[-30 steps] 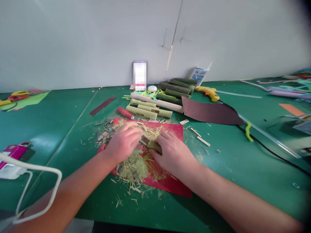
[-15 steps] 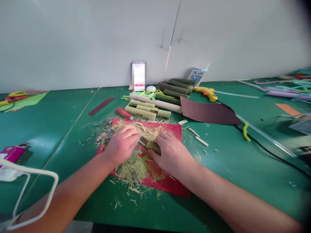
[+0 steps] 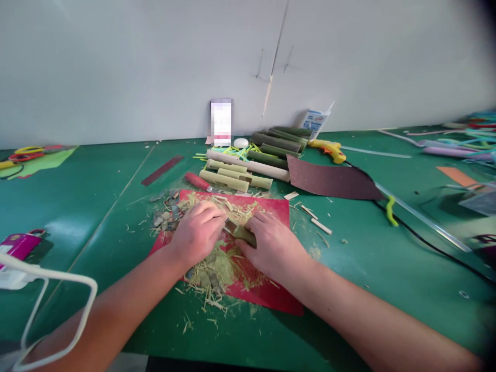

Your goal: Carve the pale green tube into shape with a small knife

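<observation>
Between my two hands is a short green bamboo tube (image 3: 245, 235) with a rectangular notch cut in its upper side. My right hand (image 3: 273, 243) wraps round its right end, thumb below and fingers over the top. My left hand (image 3: 199, 230) is closed at the tube's left end, beside the notch. Its fingertips hide that end, and whether they also hold something small cannot be made out. Beneath both hands lies a red sheet (image 3: 267, 299), strewn with bamboo shavings and greenish dust (image 3: 217, 263).
Behind the sheet lie a red-handled tool (image 3: 197, 181), notched bamboo pieces (image 3: 225, 180), darker tubes (image 3: 275, 140) and brown sandpaper (image 3: 333, 178). A yellow glue gun (image 3: 329, 150) trails a black cord rightward. A phone (image 3: 222, 122) leans on the wall. A white frame (image 3: 87, 299) stands near my left forearm.
My left hand has shifted very slightly at the notch, and a little more of the opening shows. My right hand keeps its hold on the tube.
</observation>
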`<move>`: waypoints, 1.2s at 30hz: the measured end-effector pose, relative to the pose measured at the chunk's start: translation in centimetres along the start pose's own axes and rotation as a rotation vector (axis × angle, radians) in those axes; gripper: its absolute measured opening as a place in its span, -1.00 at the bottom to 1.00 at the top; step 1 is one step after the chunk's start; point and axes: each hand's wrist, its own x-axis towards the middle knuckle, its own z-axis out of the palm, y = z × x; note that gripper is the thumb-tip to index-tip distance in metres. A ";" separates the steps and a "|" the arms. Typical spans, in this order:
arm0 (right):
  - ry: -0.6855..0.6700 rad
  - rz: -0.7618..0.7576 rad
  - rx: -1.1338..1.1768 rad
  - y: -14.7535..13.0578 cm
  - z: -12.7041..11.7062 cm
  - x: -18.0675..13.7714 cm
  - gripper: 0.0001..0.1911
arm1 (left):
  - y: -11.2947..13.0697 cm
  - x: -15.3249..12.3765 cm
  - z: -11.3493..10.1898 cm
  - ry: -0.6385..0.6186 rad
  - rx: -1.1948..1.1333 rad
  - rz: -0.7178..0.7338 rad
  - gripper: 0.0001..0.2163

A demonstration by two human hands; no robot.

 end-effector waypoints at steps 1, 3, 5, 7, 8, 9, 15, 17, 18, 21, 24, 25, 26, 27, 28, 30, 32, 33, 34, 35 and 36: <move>0.005 0.002 0.000 0.0 0.0 0.0 -0.85 | 0.1 0.0 0.0 0.007 0.003 0.000 -0.82; 0.011 0.003 0.000 0.1 0.0 0.0 -0.84 | 0.2 -0.1 -0.1 0.047 0.034 -0.024 -0.83; 0.008 -0.001 0.003 0.1 0.0 0.0 -0.84 | 0.2 -0.2 -0.2 0.034 0.037 -0.034 -0.82; 0.007 -0.007 0.007 0.1 0.0 0.0 -0.85 | 0.1 -0.2 -0.2 -0.012 0.003 -0.013 -0.81; 0.008 -0.005 0.008 0.1 0.0 0.0 -0.85 | 0.1 -0.2 -0.2 -0.015 -0.004 -0.015 -0.81; 0.010 0.000 0.009 0.1 0.0 0.0 -0.84 | 0.0 -0.2 -0.2 0.002 0.001 -0.028 -0.81; 0.010 0.000 -0.002 0.1 0.1 0.0 -0.83 | 0.0 -0.1 -0.1 -0.016 -0.025 -0.007 -0.81; 0.008 0.007 -0.007 0.2 0.0 0.0 -0.82 | -0.1 0.0 -0.1 0.018 -0.017 -0.028 -0.81; 0.007 0.008 -0.009 0.2 0.0 0.0 -0.81 | -0.1 0.0 -0.1 0.041 -0.004 -0.042 -0.82; 0.009 -0.004 -0.009 0.2 -0.1 -0.1 -0.82 | -0.3 0.1 -0.2 0.007 -0.020 -0.040 -0.81; 0.019 -0.004 -0.002 0.3 -0.1 -0.1 -0.82 | -0.6 0.0 -0.3 0.037 -0.023 -0.041 -0.81; 0.018 0.000 0.000 0.3 -0.1 -0.1 -0.82 | -0.7 -0.1 -0.4 0.064 -0.009 -0.056 -0.81; 0.016 0.000 0.000 0.3 -0.1 -0.1 -0.82 | -0.7 -0.1 -0.4 0.078 -0.003 -0.068 -0.82; 0.012 -0.003 -0.001 0.3 -0.1 -0.1 -0.82 | -0.6 -0.1 -0.4 0.066 -0.008 -0.074 -0.82; 0.008 -0.005 -0.003 0.2 -0.1 -0.1 -0.82 | -0.5 -0.1 -0.5 0.038 -0.026 -0.074 -0.81; 0.002 -0.005 -0.011 0.2 -0.2 -0.1 -0.82 | -0.2 -0.2 -0.5 -0.005 -0.083 -0.072 -0.81; -0.004 0.005 -0.024 0.2 -0.3 -0.1 -0.81 | -0.1 -0.2 -0.6 0.046 -0.150 -0.139 -0.82; -0.008 0.010 -0.029 0.2 -0.3 -0.1 -0.80 | -0.1 -0.3 -0.7 0.104 -0.193 -0.217 -0.82; -0.013 0.013 -0.032 0.2 -0.4 -0.1 -0.80 | -0.2 -0.3 -0.7 0.170 -0.248 -0.332 -0.81; -0.016 0.015 -0.033 0.2 -0.4 -0.1 -0.80 | -0.3 -0.4 -0.8 0.234 -0.314 -0.469 -0.80; -0.018 0.017 -0.033 0.2 -0.4 0.0 -0.80 | -0.4 -0.4 -0.8 0.290 -0.388 -0.606 -0.79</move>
